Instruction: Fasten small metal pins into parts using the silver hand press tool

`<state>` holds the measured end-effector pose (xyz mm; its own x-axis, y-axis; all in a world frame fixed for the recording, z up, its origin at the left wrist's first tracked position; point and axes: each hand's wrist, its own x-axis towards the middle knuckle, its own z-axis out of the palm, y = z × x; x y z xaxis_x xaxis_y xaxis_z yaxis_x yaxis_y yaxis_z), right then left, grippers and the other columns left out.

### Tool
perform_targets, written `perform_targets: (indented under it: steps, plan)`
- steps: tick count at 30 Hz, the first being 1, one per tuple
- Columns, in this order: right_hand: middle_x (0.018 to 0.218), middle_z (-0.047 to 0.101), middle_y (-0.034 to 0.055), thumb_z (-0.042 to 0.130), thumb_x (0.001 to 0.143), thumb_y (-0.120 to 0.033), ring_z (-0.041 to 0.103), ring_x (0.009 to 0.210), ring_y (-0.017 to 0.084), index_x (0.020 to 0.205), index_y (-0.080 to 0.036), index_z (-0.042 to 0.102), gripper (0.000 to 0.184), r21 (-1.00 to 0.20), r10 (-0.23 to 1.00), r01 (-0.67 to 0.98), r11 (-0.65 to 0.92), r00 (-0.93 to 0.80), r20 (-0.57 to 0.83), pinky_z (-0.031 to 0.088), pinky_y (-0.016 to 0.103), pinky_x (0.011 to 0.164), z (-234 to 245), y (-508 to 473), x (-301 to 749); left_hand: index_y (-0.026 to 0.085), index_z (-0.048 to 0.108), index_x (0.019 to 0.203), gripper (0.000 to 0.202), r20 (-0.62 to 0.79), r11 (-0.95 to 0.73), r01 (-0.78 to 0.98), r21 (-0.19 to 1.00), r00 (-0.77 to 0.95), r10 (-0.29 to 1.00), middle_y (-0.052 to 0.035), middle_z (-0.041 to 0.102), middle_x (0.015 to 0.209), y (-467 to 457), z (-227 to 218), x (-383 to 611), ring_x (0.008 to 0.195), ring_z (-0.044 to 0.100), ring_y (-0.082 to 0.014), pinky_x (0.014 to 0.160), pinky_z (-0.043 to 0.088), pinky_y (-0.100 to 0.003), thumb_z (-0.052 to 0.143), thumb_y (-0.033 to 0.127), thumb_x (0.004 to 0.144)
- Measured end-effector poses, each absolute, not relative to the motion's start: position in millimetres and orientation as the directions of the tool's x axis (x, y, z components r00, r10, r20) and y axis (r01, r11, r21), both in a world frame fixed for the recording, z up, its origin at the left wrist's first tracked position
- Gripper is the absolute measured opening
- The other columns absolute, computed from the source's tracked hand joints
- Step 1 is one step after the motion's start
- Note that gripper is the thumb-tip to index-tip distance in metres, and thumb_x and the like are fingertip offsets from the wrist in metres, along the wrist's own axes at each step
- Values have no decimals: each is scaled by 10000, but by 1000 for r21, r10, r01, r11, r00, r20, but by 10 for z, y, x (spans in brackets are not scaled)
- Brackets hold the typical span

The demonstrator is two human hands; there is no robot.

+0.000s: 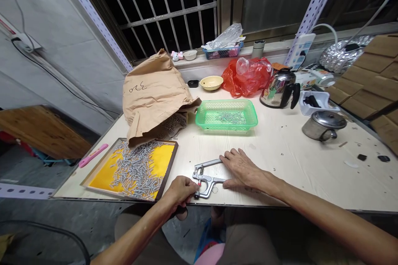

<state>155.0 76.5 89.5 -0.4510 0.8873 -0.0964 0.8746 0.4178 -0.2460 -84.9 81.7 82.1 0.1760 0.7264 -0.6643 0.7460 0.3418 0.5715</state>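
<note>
Metal press pliers [210, 179] with a C-shaped jaw, a coil spring and a red part lie near the front edge of the table. My right hand [241, 168] grips their spread handles, fingers over the upper one and thumb at the lower one. At the jaw, my left hand [183, 189] has its fingers pinched together beside the red part; whatever is between the fingertips is too small to make out. To the left, many small silvery metal pieces [137, 169] are heaped in a shallow yellow-bottomed tray [175, 153]. More such pieces lie in a green plastic basket [200, 121] behind the pliers.
A brown paper bag [152, 87], open toward me, holds more metal pieces. A pink-handled tool [93, 155] lies left of the tray. Behind are a yellow bowl [211, 83], red plastic bag [233, 78] and kettle [278, 89]. A lidded metal cup [323, 126] stands right.
</note>
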Motion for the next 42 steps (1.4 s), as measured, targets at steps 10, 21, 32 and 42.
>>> perform_targets:
  steps: [10,21,32,42]
  plan:
    - [1042,562,104,653,766,-379,467,960,258,1060,-139,565,390,-287,895,858,427,-447,-5,360,371,792,817,591,1528,201,589,1039,236,-57,-475,809,347,523,850,-61,589,1072,597,928,-496,1048,518,-229,872,446,-342,568,229,805]
    - [1062,549,88,688,729,-377,455,960,251,1127,-153,532,483,-298,886,844,446,-464,10,376,379,787,721,614,1517,144,521,1138,415,-174,-645,737,203,675,717,-97,570,1154,891,862,-195,1065,501,-264,911,444,-407,648,262,761]
    - [976,560,89,620,807,-222,479,926,229,966,-154,577,178,-273,897,873,405,-437,-65,385,332,750,844,647,1479,163,543,1061,263,-135,-693,699,175,714,687,-69,571,1021,914,836,-199,959,496,-241,790,456,-373,580,263,820]
    - [818,558,27,475,925,-260,477,787,174,803,-184,560,167,-298,862,819,490,-506,25,368,291,645,590,774,1531,167,610,871,144,-222,-644,750,150,660,718,-56,621,929,1033,884,-95,943,537,-225,774,469,-337,503,264,883]
